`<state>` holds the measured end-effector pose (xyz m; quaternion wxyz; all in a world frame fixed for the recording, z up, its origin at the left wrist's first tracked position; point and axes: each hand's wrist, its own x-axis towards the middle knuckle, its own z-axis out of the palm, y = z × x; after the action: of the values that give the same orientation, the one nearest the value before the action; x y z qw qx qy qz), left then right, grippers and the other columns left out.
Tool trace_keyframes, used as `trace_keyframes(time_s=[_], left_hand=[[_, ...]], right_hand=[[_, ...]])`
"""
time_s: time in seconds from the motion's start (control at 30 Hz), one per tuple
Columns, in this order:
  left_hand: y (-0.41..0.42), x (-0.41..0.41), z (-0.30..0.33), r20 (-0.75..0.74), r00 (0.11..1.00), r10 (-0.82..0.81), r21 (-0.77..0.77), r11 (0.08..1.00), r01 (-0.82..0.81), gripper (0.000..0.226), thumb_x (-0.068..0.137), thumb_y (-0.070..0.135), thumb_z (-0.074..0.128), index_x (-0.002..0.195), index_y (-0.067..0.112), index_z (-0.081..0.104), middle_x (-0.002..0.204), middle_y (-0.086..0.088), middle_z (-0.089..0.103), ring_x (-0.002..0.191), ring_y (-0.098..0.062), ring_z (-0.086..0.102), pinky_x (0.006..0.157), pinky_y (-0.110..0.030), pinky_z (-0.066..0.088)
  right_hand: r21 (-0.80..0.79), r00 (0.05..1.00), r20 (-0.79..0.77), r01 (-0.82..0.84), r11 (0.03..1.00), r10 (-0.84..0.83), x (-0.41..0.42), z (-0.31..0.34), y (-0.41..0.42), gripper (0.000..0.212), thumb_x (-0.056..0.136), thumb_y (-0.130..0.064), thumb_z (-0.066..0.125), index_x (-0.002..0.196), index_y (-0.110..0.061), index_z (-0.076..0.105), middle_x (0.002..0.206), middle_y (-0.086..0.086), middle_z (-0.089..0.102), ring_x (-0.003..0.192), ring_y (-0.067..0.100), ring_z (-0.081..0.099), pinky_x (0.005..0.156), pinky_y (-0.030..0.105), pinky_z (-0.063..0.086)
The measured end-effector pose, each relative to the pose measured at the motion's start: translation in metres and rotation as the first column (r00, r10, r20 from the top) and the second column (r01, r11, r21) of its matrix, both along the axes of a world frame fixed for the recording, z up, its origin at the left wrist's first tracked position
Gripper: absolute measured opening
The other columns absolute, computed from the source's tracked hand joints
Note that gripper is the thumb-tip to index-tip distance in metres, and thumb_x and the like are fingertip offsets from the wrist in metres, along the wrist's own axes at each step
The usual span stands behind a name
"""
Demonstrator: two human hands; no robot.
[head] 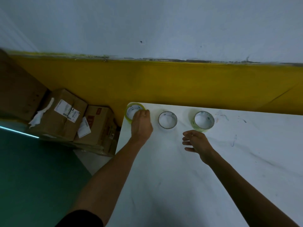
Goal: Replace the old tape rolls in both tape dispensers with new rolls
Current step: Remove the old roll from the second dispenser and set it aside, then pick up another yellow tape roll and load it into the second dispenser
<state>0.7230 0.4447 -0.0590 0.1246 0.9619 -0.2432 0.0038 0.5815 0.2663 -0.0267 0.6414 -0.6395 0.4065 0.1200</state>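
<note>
Three tape rolls lie flat in a row near the far edge of the white table (205,177). The left roll (129,110), thick and yellowish, sits at the table's far left corner; my left hand (141,125) rests on its near right rim with fingers curled over it. The middle roll (167,120) is thin and nearly used up. The right roll (204,120) is thick and yellowish. My right hand (196,142) hovers just in front of the right roll, fingers spread, holding nothing. No tape dispenser is in view.
Cardboard boxes (65,115) are stacked on the floor left of the table, against a yellow-and-white wall (180,82). A green floor (32,169) lies to the left. Faint pen marks (229,118) streak the table's right side.
</note>
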Motion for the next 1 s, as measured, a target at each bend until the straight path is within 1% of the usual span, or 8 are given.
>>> trace_keyframes(time_s=[0.13, 0.27, 0.43, 0.57, 0.67, 0.83, 0.93, 1.0], left_hand=[[0.012, 0.012, -0.009, -0.174, 0.975, 0.137, 0.037, 0.99, -0.133, 0.039, 0.07, -0.001, 0.065, 0.108, -0.007, 0.065, 0.103, -0.03, 0.067, 0.097, -0.044, 0.064, 0.082, -0.045, 0.054], [0.013, 0.01, -0.015, -0.242, 0.945, 0.22, 0.017, 0.975, -0.222, 0.021, 0.074, -0.008, 0.062, 0.094, -0.01, 0.068, 0.092, -0.035, 0.069, 0.086, -0.048, 0.067, 0.073, -0.047, 0.055], [0.008, 0.01, -0.009, -0.296, 0.917, 0.267, 0.013, 0.961, -0.276, 0.034, 0.086, 0.0, 0.062, 0.119, -0.006, 0.062, 0.125, -0.03, 0.062, 0.115, -0.043, 0.059, 0.091, -0.046, 0.051], [0.009, 0.015, 0.016, -0.309, 0.906, 0.289, -0.005, 0.952, -0.306, 0.038, 0.088, 0.008, 0.059, 0.125, 0.002, 0.059, 0.128, -0.021, 0.061, 0.118, -0.038, 0.058, 0.09, -0.043, 0.05], [0.006, 0.021, 0.05, -0.333, 0.912, 0.24, -0.12, 0.949, -0.293, 0.037, 0.092, 0.012, 0.056, 0.127, 0.002, 0.059, 0.13, -0.023, 0.06, 0.121, -0.04, 0.054, 0.097, -0.041, 0.045], [-0.004, 0.007, 0.1, -0.479, 0.866, 0.142, -0.268, 0.916, -0.299, 0.029, 0.083, 0.026, 0.052, 0.089, 0.002, 0.067, 0.079, -0.021, 0.064, 0.077, -0.037, 0.063, 0.064, -0.039, 0.048], [-0.02, -0.022, 0.132, -0.551, 0.833, 0.043, -0.406, 0.859, -0.312, 0.02, 0.09, 0.021, 0.058, 0.092, 0.006, 0.072, 0.083, -0.013, 0.069, 0.08, -0.03, 0.064, 0.069, -0.036, 0.05], [-0.031, -0.045, 0.148, -0.588, 0.807, -0.05, -0.493, 0.813, -0.309, 0.019, 0.092, 0.019, 0.058, 0.099, 0.01, 0.073, 0.095, -0.012, 0.073, 0.088, -0.028, 0.067, 0.076, -0.039, 0.053]], right_hand=[[0.013, 1.0, -0.015, -0.007, 1.0, 0.007, -0.003, -0.007, 0.003, 0.019, 0.099, -0.018, 0.049, 0.11, -0.01, 0.062, 0.106, 0.012, 0.065, 0.094, 0.023, 0.066, 0.07, 0.029, 0.056], [0.036, 0.999, -0.035, 0.005, 0.999, -0.003, -0.01, -0.013, 0.001, 0.017, 0.098, -0.02, 0.05, 0.105, -0.012, 0.063, 0.105, 0.013, 0.066, 0.093, 0.025, 0.066, 0.071, 0.03, 0.056], [0.049, 0.999, -0.041, 0.016, 0.999, -0.014, -0.015, -0.017, -0.002, 0.016, 0.098, -0.02, 0.05, 0.105, -0.011, 0.062, 0.105, 0.014, 0.065, 0.093, 0.026, 0.065, 0.07, 0.03, 0.056], [0.031, 1.0, -0.004, 0.022, 0.999, -0.022, -0.013, -0.005, -0.003, 0.018, 0.099, -0.02, 0.05, 0.108, -0.009, 0.061, 0.104, 0.014, 0.065, 0.094, 0.026, 0.065, 0.071, 0.031, 0.056], [0.006, 0.998, 0.063, 0.023, 1.0, -0.023, -0.005, 0.016, -0.001, 0.016, 0.098, -0.019, 0.051, 0.105, -0.01, 0.062, 0.103, 0.013, 0.066, 0.092, 0.024, 0.065, 0.075, 0.033, 0.057], [-0.07, 0.969, 0.246, 0.033, 0.997, -0.015, 0.015, 0.064, 0.016, 0.024, 0.095, -0.036, 0.056, 0.101, -0.015, 0.063, 0.102, 0.008, 0.066, 0.095, 0.022, 0.063, 0.084, 0.041, 0.057], [-0.139, 0.94, 0.341, 0.039, 0.989, 0.011, 0.02, 0.092, 0.028, 0.021, 0.094, -0.041, 0.057, 0.091, -0.022, 0.066, 0.097, 0.007, 0.068, 0.091, 0.02, 0.063, 0.082, 0.045, 0.056], [-0.171, 0.912, 0.408, 0.04, 0.984, 0.034, 0.016, 0.106, 0.03, 0.022, 0.094, -0.038, 0.058, 0.087, -0.02, 0.069, 0.094, 0.018, 0.069, 0.086, 0.024, 0.063, 0.08, 0.048, 0.057]])
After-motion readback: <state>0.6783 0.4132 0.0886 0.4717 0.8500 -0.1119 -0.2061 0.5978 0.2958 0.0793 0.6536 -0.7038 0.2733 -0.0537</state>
